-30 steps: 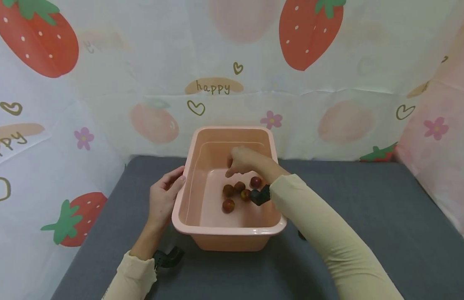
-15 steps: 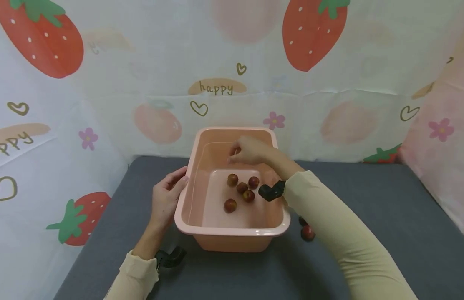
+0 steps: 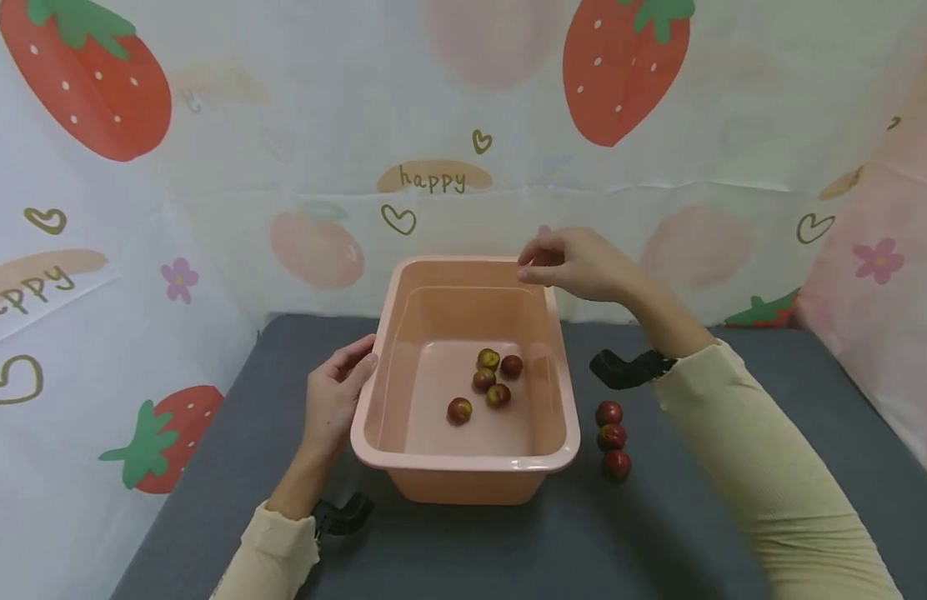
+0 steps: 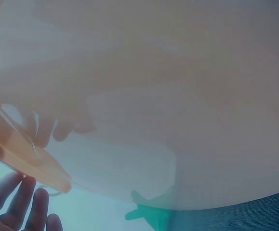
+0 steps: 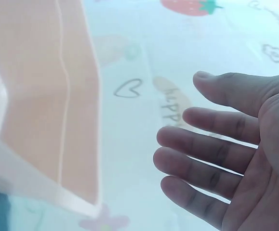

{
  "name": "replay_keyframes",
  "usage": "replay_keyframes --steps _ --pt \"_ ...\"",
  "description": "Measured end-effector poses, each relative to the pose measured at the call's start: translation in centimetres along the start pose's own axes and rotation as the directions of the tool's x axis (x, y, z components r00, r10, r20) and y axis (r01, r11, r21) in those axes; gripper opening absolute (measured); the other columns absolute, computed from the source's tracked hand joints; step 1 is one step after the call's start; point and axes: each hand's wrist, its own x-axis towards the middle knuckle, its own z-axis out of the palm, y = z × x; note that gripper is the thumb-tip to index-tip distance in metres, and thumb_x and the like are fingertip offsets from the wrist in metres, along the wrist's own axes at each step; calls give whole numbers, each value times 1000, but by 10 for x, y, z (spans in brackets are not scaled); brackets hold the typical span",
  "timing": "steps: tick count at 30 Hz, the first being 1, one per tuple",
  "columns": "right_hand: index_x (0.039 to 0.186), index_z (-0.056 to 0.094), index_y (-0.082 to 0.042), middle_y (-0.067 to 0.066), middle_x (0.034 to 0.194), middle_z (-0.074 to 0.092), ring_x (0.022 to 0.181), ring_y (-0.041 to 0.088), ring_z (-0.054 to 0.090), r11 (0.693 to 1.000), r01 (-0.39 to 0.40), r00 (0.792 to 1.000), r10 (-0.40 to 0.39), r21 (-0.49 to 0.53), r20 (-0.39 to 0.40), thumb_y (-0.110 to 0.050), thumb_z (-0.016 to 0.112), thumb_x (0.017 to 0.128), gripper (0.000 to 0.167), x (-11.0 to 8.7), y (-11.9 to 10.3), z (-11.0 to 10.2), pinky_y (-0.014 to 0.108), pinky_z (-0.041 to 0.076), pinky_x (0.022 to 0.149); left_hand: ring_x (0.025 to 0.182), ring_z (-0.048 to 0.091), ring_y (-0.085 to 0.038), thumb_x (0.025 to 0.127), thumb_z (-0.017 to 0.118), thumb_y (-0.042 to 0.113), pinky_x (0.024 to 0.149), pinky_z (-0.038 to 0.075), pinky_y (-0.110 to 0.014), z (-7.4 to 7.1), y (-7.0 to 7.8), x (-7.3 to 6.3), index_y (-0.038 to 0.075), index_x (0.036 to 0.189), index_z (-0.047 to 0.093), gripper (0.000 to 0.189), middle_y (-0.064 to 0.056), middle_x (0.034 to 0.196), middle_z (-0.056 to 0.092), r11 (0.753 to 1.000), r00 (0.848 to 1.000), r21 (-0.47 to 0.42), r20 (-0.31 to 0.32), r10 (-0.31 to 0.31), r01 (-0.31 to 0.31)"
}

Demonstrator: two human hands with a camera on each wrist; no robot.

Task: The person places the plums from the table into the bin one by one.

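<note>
A pink plastic basin (image 3: 463,463) stands in the middle of the head view. My left hand (image 3: 338,393) grips its left rim, with the thumb at the edge; in the left wrist view, fingers (image 4: 35,207) show below the rim. Several red-and-yellow plums, one a greener plum (image 3: 488,359), lie on the basin floor. My right hand (image 3: 576,262) hovers over the basin's back right corner and holds nothing. In the right wrist view its fingers (image 5: 202,159) are spread and slightly bent, apart from the basin wall (image 5: 81,144).
Three red plums (image 3: 612,437) sit in a row on the grey tabletop (image 3: 478,554), right of the basin. Behind stands a white cloth backdrop (image 3: 501,208) printed with strawberries, hearts and writing. A black camera mount (image 3: 628,368) juts from the right wrist.
My right hand has risen out of the basin and moved right. A plum at the back of the group has rolled right. Three plums on the table have come into sight. My left hand keeps its hold.
</note>
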Motion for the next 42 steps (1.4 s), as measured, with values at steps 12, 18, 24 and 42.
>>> replay_keyframes --steps 12,18,24,42 --pt "113 70 -4 8 99 73 83 17 63 999 41 998 -43 -33 -38 -21 70 90 28 -61 20 -11 27 54 72 93 67 -1 94 65 14 78 58 -18 -1 0 1 3 130 61 38 -23 127 61 1000 1000 -21 8 2 -2" --pt "109 72 -6 4 97 74 85 12 66 998 58 995 -59 -15 -75 -18 72 88 24 -89 40 1 23 55 76 94 67 0 94 65 14 78 58 -18 -1 1 1 3 130 61 38 -22 128 61 1000 1000 -23 12 2 -2" --pt "106 72 -6 1 94 74 84 1 65 996 85 988 -83 17 -128 -12 73 87 20 -114 60 15 20 55 76 93 67 0 94 64 12 78 58 -18 -1 2 1 3 130 61 38 -23 129 61 1000 1000 -29 2 -8 8" --pt "108 70 -6 -2 90 71 78 -4 59 993 -77 988 88 87 -130 -17 71 89 22 -167 103 75 22 54 70 94 67 1 95 63 12 79 58 -19 0 3 -1 3 131 61 37 -23 129 60 1000 1000 -24 -1 -20 20"
